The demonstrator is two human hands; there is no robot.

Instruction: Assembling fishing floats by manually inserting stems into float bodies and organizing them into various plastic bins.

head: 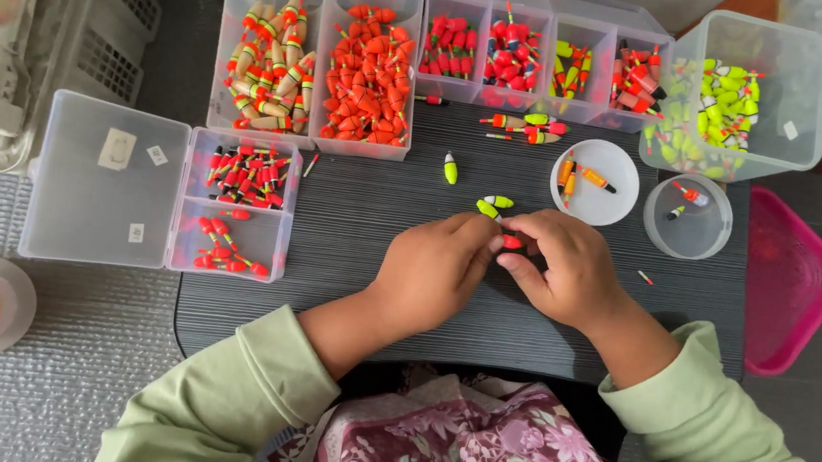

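Left hand [432, 273] and right hand [568, 271] pinch a red float [511, 242] together; white lid [595, 181] at 12 o'clock

dark grey table [351, 225], pink basin [793, 283], red-tipped float [511, 242], light green sleeves [234, 395]

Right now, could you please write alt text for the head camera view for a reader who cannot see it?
Seen from above, a person's left hand and right hand meet over a dark table, pinching a small red float between them. Clear bins of red, orange and yellow floats line the far edge, and a small white dish sits nearby.
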